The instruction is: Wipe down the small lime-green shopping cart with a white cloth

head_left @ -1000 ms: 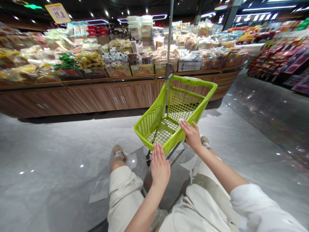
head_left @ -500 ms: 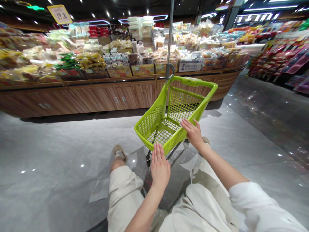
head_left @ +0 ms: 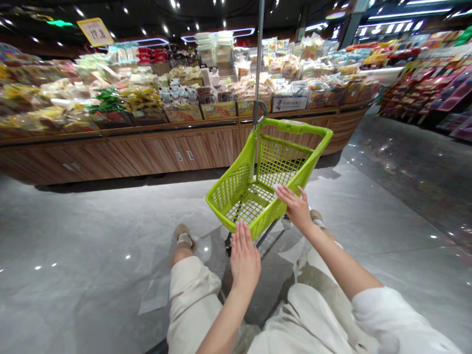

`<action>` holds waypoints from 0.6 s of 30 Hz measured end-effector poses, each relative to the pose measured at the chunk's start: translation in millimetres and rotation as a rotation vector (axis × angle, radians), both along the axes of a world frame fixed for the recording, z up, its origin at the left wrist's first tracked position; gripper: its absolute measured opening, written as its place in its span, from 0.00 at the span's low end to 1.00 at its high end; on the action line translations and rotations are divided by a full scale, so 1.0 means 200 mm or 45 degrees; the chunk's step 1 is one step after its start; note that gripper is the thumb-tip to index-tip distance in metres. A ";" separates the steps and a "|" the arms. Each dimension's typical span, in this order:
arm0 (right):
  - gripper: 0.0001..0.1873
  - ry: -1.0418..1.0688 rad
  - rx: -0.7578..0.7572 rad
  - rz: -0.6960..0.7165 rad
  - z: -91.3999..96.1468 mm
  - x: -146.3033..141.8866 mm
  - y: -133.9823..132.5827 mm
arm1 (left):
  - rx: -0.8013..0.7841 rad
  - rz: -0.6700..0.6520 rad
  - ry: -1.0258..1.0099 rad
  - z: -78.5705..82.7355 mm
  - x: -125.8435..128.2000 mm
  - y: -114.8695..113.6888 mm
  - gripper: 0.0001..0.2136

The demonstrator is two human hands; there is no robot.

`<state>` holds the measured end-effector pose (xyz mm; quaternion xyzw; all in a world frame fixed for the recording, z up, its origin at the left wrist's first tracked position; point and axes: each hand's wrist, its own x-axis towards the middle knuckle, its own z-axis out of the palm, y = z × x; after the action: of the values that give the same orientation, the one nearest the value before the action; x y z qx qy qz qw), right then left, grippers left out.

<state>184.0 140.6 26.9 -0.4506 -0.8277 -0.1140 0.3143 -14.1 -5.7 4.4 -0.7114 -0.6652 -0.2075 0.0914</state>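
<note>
A small lime-green shopping cart (head_left: 236, 191) stands on the floor between my feet, its basket holding nothing I can see. My left hand (head_left: 245, 258) lies at the basket's near corner, fingers straight and side by side, fingertips at the rim. Over the near right rim rests my right hand (head_left: 294, 205), fingers extended and the thumb apart from them. Neither hand wraps round the rim. A tall grey pole (head_left: 259, 59) rises from a hooked bracket at the cart's far left side. The cart's lower frame and wheels are partly hidden behind my hands and basket.
A long wooden display counter (head_left: 155, 152) piled with packaged snacks runs across behind the cart. At its left a price sign (head_left: 96, 32) stands above the goods. More stocked shelves (head_left: 416, 88) are at the right. Grey glossy floor tiles (head_left: 92, 236) surround the cart.
The view has shifted slightly, so the counter and floor sit a little lower. My hands stay at the same places on the cart's rim.
</note>
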 end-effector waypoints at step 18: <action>0.42 0.011 -0.043 -0.076 0.00 0.01 0.00 | -0.004 0.003 -0.011 0.01 0.02 0.00 0.40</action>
<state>185.1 140.7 26.5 -0.4810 -0.8143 -0.1073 0.3068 -10.1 -6.6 5.4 -0.7099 -0.6667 -0.2095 0.0878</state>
